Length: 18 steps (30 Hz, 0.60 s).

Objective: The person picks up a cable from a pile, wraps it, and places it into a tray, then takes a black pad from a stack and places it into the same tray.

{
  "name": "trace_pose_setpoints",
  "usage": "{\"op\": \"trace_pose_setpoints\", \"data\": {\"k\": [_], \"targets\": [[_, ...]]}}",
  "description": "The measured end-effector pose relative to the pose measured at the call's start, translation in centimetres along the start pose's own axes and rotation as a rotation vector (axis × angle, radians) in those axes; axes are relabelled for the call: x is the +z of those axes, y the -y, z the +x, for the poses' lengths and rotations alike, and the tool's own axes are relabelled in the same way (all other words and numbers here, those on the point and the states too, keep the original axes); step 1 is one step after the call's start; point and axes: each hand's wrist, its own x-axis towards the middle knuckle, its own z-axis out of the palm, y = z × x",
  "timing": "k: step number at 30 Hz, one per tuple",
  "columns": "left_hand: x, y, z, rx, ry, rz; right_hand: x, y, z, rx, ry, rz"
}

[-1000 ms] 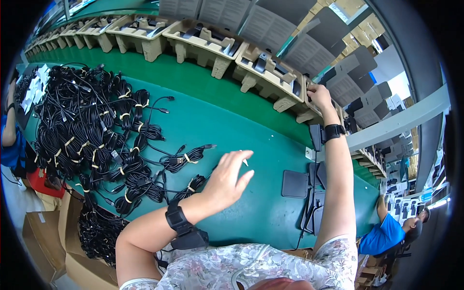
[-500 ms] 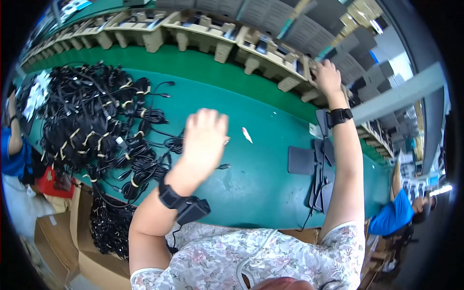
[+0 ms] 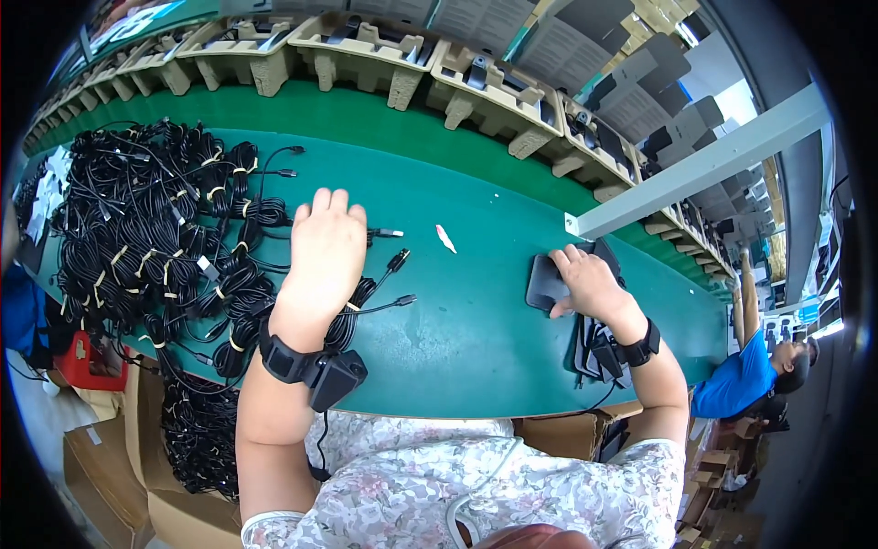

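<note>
My left hand [image 3: 327, 240] is over the right edge of a heap of black cables [image 3: 137, 229], fingers bent down around a black cable bundle mostly hidden under the palm. One cable's plug [image 3: 391, 233] sticks out beside that hand. Below the wrist lies another coiled bundle [image 3: 346, 325] with two plugs on the green table. At the right, my right hand [image 3: 590, 284] is closed at the edge of a dark grey flat piece [image 3: 546, 285], thumb on the near side; its fingertips partly hide the grip. More dark pieces with cords [image 3: 599, 352] lie under the right wrist.
Moulded cardboard trays [image 3: 494, 91] holding dark parts line the raised far ledge. A grey metal bar [image 3: 704, 174] crosses at the right. A pinkish-white scrap [image 3: 445, 239] lies mid-table. An open carton of cables [image 3: 197, 430] stands at lower left. A person in blue [image 3: 745, 380] is at the right.
My right hand has come back from the far trays down to the dark grey piece. My left hand has moved left onto the cables at the heap's edge.
</note>
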Motion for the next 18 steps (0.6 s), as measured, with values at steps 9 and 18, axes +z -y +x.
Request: {"op": "trace_pose_setpoints", "data": {"k": [9,18], "targets": [[0.5,-3.6,1.3,-0.024,-0.162,-0.409,-4.3,-3.2,7.0,0.033,-0.684,0.86],[3.0,-6.2,-0.7,0.161,0.068,-0.571,-9.4,-8.1,18.1,0.233,-1.037,1.322]]}}
